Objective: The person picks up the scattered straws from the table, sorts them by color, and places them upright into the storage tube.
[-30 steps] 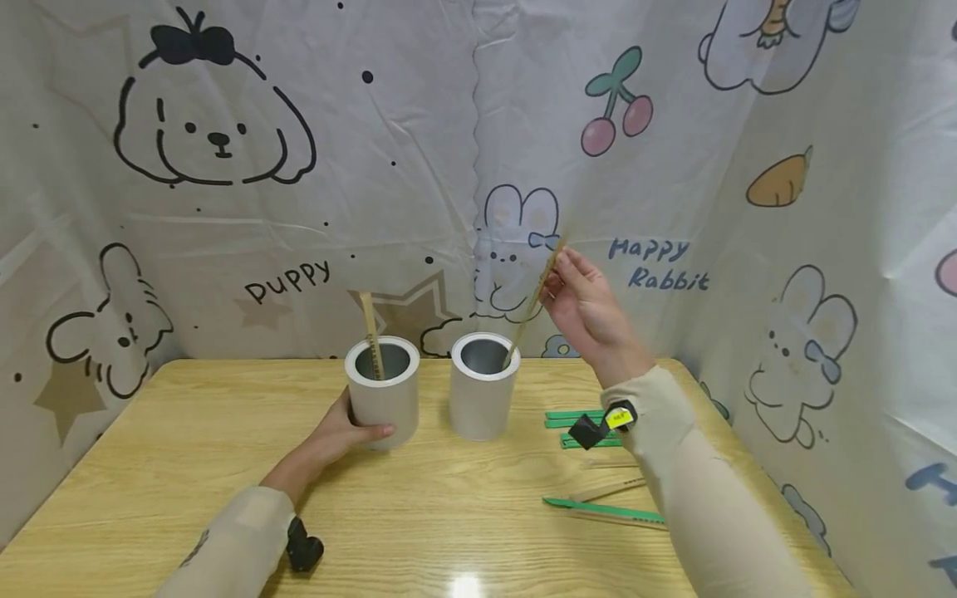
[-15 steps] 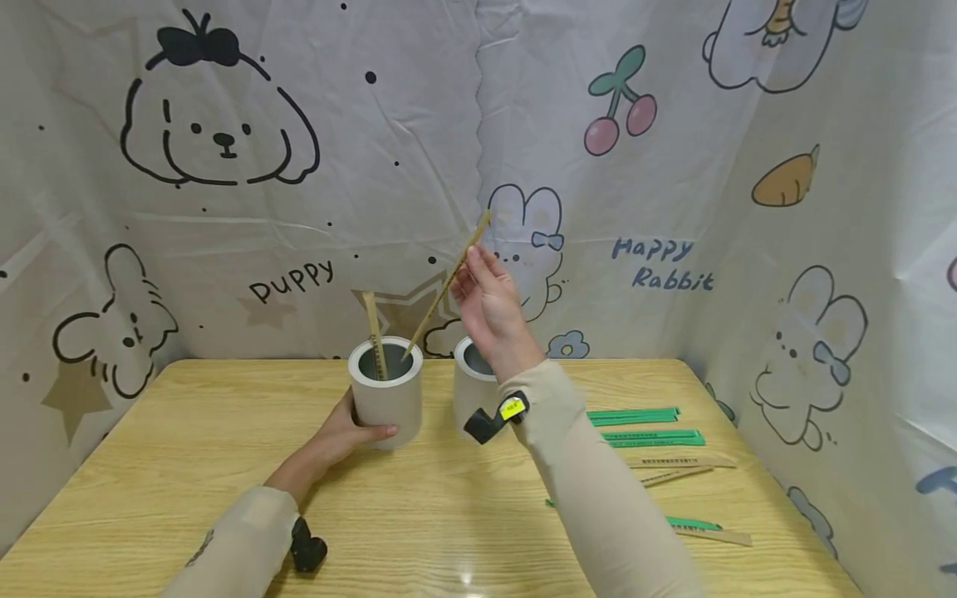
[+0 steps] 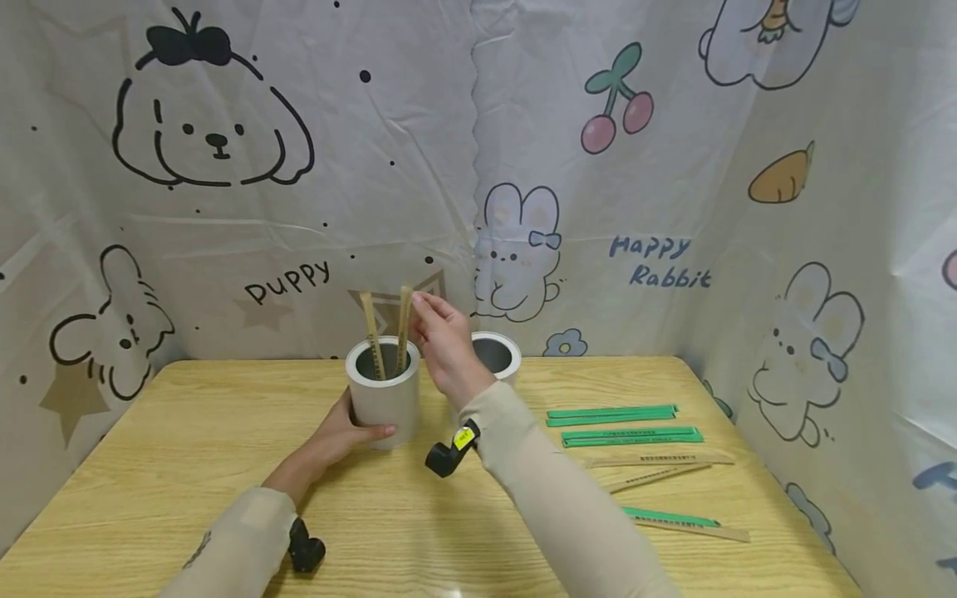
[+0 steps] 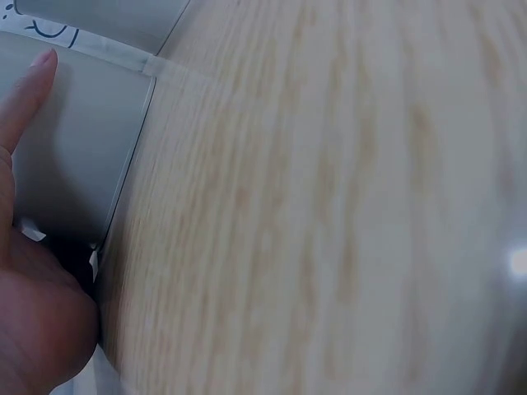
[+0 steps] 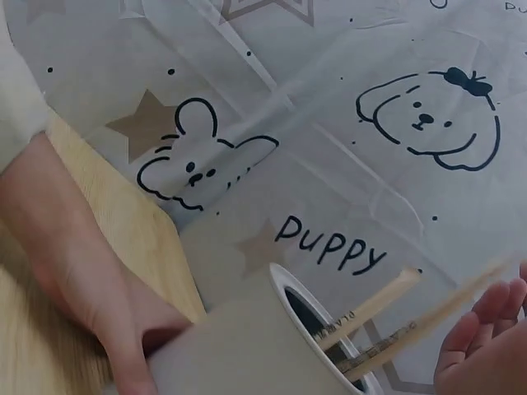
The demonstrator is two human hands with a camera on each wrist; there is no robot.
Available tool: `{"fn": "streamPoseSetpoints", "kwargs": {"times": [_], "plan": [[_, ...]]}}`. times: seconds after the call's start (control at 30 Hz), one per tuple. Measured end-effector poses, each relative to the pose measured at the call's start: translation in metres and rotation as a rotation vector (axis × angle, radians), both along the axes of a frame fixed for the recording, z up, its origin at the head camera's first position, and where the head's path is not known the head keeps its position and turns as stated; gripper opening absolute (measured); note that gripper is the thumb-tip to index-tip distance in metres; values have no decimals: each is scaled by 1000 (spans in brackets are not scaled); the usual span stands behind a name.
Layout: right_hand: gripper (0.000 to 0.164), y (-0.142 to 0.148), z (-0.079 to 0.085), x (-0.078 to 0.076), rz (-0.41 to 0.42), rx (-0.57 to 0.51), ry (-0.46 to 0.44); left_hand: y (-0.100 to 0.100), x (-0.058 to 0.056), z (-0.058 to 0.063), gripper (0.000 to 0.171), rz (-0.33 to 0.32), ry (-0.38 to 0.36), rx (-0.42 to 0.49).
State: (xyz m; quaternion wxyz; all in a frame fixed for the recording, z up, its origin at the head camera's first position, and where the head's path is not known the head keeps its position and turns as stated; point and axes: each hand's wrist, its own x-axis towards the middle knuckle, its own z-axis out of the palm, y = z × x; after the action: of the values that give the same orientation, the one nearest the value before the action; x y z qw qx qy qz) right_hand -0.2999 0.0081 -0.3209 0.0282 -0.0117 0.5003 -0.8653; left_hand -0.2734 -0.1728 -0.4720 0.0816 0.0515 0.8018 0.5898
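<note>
My left hand (image 3: 350,432) grips the lower side of a round white container (image 3: 386,409), its thumb across the front. Two flat tan sticks with dark print stand inside: the left stick (image 3: 370,320) leans left, the right stick (image 3: 404,324) is nearly upright. My right hand (image 3: 446,336) is just right of the right stick's upper end, its thumb tip beside the stick rather than over it. In the right wrist view, the right hand's fingers (image 5: 486,325) appear apart from the sticks. The left wrist view shows the left hand (image 4: 37,313) against the container's wall (image 4: 78,140).
A second white container (image 3: 503,353) stands to the right, partly hidden behind my right hand. Several green strips (image 3: 631,436) and tan sticks (image 3: 676,458) lie on the right side of the wooden table (image 3: 224,440). A printed curtain (image 3: 419,149) hangs behind.
My right hand brought the tan stick from the right container over to the left one, then lowered it in. The thumb no longer overlaps the stick. My left hand stays put.
</note>
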Motion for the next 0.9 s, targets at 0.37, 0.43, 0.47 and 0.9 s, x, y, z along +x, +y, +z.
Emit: {"fn": "streamPoseSetpoints", "kwargs": {"times": [0.37, 0.43, 0.47, 0.9], "plan": [[30, 40, 0, 4, 132, 457, 171, 0, 1, -2, 108, 1, 1, -1], [30, 52, -1, 5, 169, 571, 213, -1, 1, -2, 108, 1, 1, -5], [30, 58, 0, 5, 179, 615, 227, -1, 1, -2, 108, -1, 1, -4], [36, 163, -7, 13, 304, 908, 312, -1, 0, -3, 109, 0, -1, 17]]}}
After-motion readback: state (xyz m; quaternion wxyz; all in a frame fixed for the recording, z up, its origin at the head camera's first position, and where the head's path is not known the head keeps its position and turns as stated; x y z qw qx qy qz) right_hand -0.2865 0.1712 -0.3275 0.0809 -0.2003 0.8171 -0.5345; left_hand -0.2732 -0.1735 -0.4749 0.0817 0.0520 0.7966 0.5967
